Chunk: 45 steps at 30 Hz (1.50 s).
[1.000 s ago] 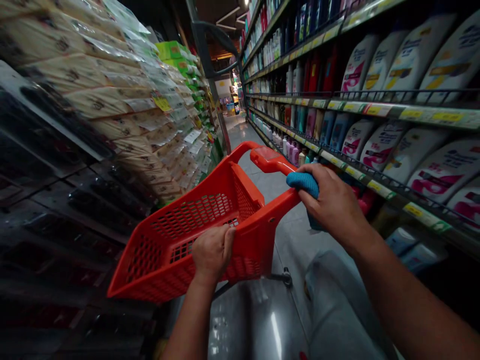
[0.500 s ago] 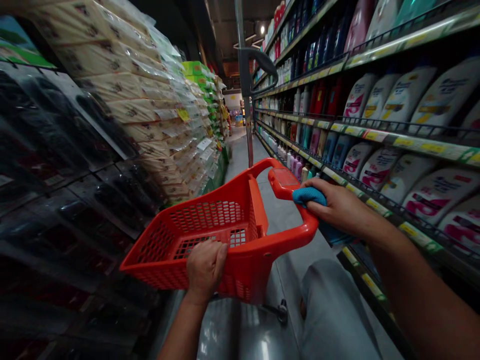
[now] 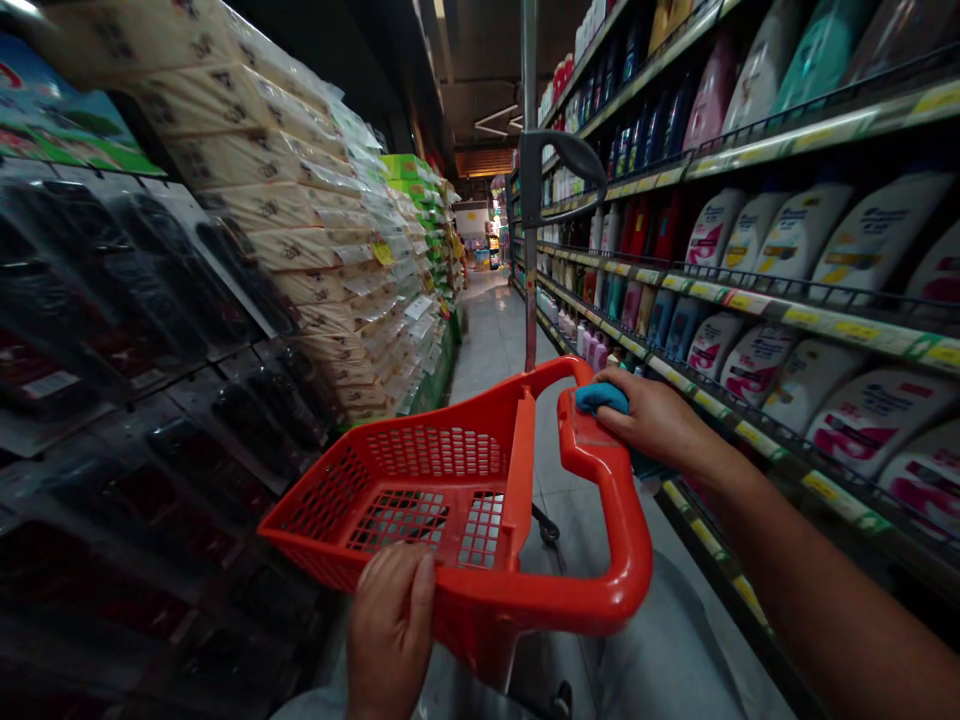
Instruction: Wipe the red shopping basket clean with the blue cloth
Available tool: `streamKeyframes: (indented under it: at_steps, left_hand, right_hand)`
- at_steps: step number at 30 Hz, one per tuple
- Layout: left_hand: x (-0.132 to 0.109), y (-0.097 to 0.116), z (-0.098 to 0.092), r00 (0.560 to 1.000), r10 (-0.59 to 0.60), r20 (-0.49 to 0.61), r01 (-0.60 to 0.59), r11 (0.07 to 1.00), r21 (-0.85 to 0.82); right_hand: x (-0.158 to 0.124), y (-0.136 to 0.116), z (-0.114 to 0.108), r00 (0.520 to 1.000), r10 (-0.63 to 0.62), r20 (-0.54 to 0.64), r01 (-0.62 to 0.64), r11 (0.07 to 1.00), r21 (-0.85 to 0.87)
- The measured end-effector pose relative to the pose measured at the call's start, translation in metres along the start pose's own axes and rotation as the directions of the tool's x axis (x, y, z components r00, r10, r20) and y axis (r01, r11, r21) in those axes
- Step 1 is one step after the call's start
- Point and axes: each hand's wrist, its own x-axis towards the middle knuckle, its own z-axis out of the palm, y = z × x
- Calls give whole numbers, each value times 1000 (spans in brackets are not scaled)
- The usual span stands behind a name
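A red plastic shopping cart [image 3: 525,600] with a lattice basket stands right in front of me in the head view. My left hand [image 3: 394,620] is closed over the near rim of its basket. In my right hand [image 3: 649,415] is a bunched blue cloth [image 3: 602,398], pressed on the flat panel in the middle of the cart's handle [image 3: 592,430]. More of the cloth hangs below my right hand, partly hidden. A grey pole with a dark loop grip [image 3: 562,175] rises from the cart's far side. Inside the basket only the lattice floor shows.
Shelves of shampoo bottles [image 3: 862,420] run along the right. Stacked plastic-wrapped packs [image 3: 285,210] line the left, with dark packaged goods [image 3: 202,420] hanging nearer. A tiled aisle floor [image 3: 484,320] stretches ahead between them. My knees are close to the cart.
My right hand has moved the cloth from the bar's near corner onto the handle's middle panel. The cart appears turned and lower in view. My left hand still grips the rim.
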Motion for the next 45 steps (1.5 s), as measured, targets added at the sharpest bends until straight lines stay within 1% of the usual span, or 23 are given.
streamKeyframes:
  at_steps: [3, 5, 6, 8, 10, 12, 15, 17, 18, 20, 23, 25, 27, 29, 30, 32, 34, 36, 37, 39, 41, 43, 45]
  left_hand:
    - [-3, 24, -4, 998, 59, 19, -57, 993, -103]
    - [-5, 36, -7, 996, 87, 23, -82, 985, -149]
    - [-5, 41, -9, 996, 90, 15, -86, 983, -164]
    - [-6, 47, -11, 997, 74, -2, -73, 979, -190]
    - [-7, 50, -11, 999, 32, -9, -33, 977, -210]
    - [-9, 54, -9, 999, -5, -37, -3, 977, -215]
    - [-13, 60, -7, 997, -15, -73, 1, 982, -187]
    - [-15, 62, -8, 999, -13, -44, 6, 985, -173]
    - [-16, 62, -8, 1000, -15, -26, 10, 985, -174]
    - [-17, 60, -10, 1000, -16, -17, 12, 983, -184]
    - [-16, 54, -9, 998, -18, -56, 7, 981, -194]
    - [-15, 52, -9, 997, -50, -57, 37, 976, -212]
    - [-12, 54, -11, 992, -113, -57, 98, 970, -224]
    - [-11, 64, -14, 982, -171, -80, 152, 967, -203]
    - [-10, 72, -16, 979, -180, -95, 161, 970, -183]
    - [-9, 93, -19, 985, -139, -99, 121, 979, -165]
    - [-8, 115, -21, 995, -73, -63, 61, 982, -178]
    - [-7, 130, -23, 999, -33, -21, 28, 981, -193]
    - [-6, 134, -24, 1000, -25, -12, 22, 981, -193]
    - [-5, 133, -25, 1000, -11, -6, 10, 982, -187]
    - [-4, 127, -26, 1000, 4, -17, -7, 983, -185]
    - [-3, 118, -28, 1000, 1, -27, -6, 980, -199]
    - [-4, 110, -31, 999, -16, -33, 8, 975, -223]
  right_hand:
    - [-12, -13, -7, 996, -66, 53, 70, 994, -81]
    - [-17, -19, -13, 987, -124, 105, 132, 989, -74]
    - [-18, -20, -15, 981, -143, 131, 152, 986, -65]
    - [-16, -20, -17, 978, -135, 157, 148, 986, -73]
    - [-13, -20, -17, 984, -88, 153, 108, 986, -124]
    - [-16, -23, -16, 993, -46, 113, 68, 977, -200]
    - [-33, -32, -16, 993, -96, 72, 110, 967, -231]
    - [-46, -35, -18, 985, -152, 77, 163, 972, -171]
    - [-51, -35, -19, 985, -158, 75, 166, 977, -131]
    - [-58, -30, -20, 995, -94, 41, 96, 993, -65]
    - [-67, -23, -19, 998, 55, -35, -54, 998, 27]
    - [-81, -25, -15, 997, 40, -67, -35, 996, 80]
    - [-100, -31, -9, 994, -36, -102, 48, 992, 117]
    - [-119, -39, -2, 985, -83, -153, 106, 983, 153]
    - [-127, -42, 1, 980, -83, -180, 115, 978, 176]
    - [-139, -49, 7, 972, -48, -229, 102, 968, 228]
    - [-148, -57, 12, 967, -15, -256, 87, 959, 270]
    - [-158, -67, 16, 960, -31, -278, 118, 946, 302]
    - [-162, -71, 17, 955, -59, -290, 154, 936, 317]
    - [-169, -77, 18, 946, -122, -302, 229, 909, 349]
    - [-168, -76, 19, 947, -132, -292, 237, 902, 361]
    - [-159, -67, 21, 958, -64, -278, 163, 922, 352]
    - [-144, -55, 23, 953, 39, -300, 69, 938, 339]
